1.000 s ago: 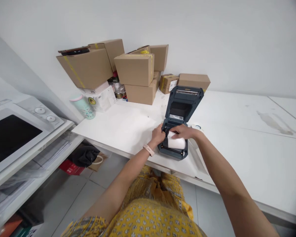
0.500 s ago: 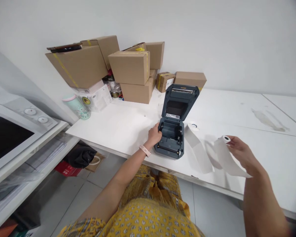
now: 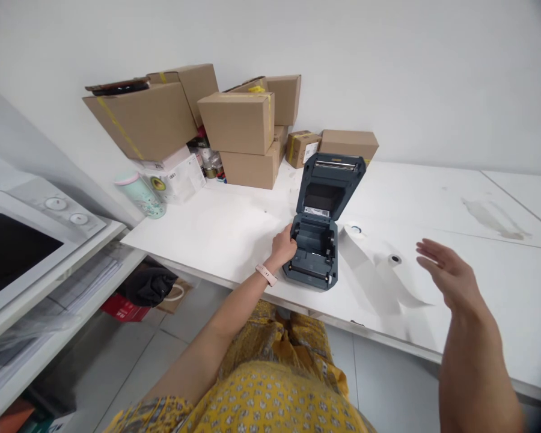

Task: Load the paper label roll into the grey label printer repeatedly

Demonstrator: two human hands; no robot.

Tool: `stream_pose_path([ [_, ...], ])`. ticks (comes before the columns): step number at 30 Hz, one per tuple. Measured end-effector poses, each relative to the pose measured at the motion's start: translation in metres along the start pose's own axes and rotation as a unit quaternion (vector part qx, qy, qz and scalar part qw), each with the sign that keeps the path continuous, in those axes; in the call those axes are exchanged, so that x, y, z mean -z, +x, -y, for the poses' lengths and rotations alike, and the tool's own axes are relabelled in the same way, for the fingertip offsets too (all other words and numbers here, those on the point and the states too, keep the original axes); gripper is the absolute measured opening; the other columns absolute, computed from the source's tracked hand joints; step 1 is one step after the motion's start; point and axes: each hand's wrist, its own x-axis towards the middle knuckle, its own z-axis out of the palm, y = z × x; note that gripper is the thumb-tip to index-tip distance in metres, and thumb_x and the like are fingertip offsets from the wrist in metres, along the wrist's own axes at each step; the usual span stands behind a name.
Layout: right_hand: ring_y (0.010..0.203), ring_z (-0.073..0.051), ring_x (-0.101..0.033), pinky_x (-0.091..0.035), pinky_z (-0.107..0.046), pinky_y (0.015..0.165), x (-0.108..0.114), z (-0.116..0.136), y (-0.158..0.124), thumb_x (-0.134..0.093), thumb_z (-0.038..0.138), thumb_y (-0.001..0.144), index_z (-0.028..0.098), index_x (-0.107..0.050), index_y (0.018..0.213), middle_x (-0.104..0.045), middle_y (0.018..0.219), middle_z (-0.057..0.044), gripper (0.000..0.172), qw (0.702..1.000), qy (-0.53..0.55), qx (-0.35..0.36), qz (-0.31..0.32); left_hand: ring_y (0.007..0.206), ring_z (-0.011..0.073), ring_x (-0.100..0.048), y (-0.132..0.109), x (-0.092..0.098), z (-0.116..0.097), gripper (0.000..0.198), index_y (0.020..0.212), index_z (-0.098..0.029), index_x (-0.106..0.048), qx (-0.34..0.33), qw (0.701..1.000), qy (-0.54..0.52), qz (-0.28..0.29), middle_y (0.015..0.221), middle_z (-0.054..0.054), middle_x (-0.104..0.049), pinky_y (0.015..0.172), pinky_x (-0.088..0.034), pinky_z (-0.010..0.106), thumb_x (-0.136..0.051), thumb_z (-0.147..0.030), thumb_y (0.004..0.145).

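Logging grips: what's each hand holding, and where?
Left hand grips the open printer at its left edge. Right hand is open, holding nothing, beside the paper roll.

Person in yellow patterned clothing, arms bare

A mustard-yellow garment (image 3: 270,397) printed with small pale motifs is worn; a slim pink wristband (image 3: 265,275) is seen at the left hand (image 3: 283,246), while nothing is worn on the right hand (image 3: 448,275).

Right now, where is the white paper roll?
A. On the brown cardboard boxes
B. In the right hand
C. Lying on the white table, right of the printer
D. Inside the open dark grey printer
C: the white paper roll lies on the white table, beside the open dark grey printer; the right hand hovers open near it.
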Motion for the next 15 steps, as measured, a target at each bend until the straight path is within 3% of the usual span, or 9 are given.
stream_pose_path([
  [2, 0.118, -0.026, -0.063, -0.047, -0.044, 0.102, -0.010, 0.019, 0.007, -0.068, 0.030, 0.076, 0.026, -0.064, 0.119, -0.066, 0.128, -0.016, 0.044, 0.999, -0.016, 0.041, 0.017, 0.119, 0.0279, -0.062, 0.000, 0.000, -0.001, 0.067, 0.146, -0.026, -0.045, 0.003, 1.000, 0.005, -0.001, 0.132, 0.004, -0.066, 0.106, -0.045, 0.041, -0.047, -0.011, 0.080],
  [6, 0.118, -0.030, -0.062, -0.050, -0.047, 0.096, -0.053, 0.036, 0.035, -0.068, 0.026, 0.071, 0.020, -0.060, 0.126, -0.062, 0.132, -0.019, 0.056, 0.986, -0.079, 0.035, 0.142, 0.117, 0.0274, -0.063, -0.002, 0.002, -0.001, 0.065, 0.145, -0.025, -0.046, -0.001, 1.000, 0.001, -0.002, 0.129, 0.005, -0.068, 0.103, -0.046, 0.040, -0.044, -0.011, 0.081],
  [10, 0.115, -0.032, -0.062, -0.050, -0.047, 0.096, -0.092, 0.026, 0.060, -0.074, 0.017, 0.053, 0.016, -0.058, 0.127, -0.064, 0.127, -0.018, 0.075, 0.978, -0.098, 0.010, 0.184, 0.114, 0.0263, -0.065, -0.003, 0.002, 0.000, 0.063, 0.144, -0.023, -0.048, -0.003, 1.000, -0.009, -0.004, 0.125, 0.005, -0.069, 0.101, -0.048, 0.038, -0.044, -0.011, 0.082],
  [15, 0.106, -0.030, -0.064, -0.053, -0.042, 0.088, -0.115, 0.011, 0.057, -0.072, 0.024, 0.058, 0.014, -0.058, 0.126, -0.068, 0.120, -0.015, 0.070, 0.978, -0.105, 0.015, 0.178, 0.115, 0.0266, -0.064, -0.004, 0.005, -0.002, 0.063, 0.142, -0.024, -0.049, 0.000, 1.000, -0.027, -0.002, 0.127, 0.005, -0.069, 0.101, -0.047, 0.038, -0.045, -0.010, 0.081],
])
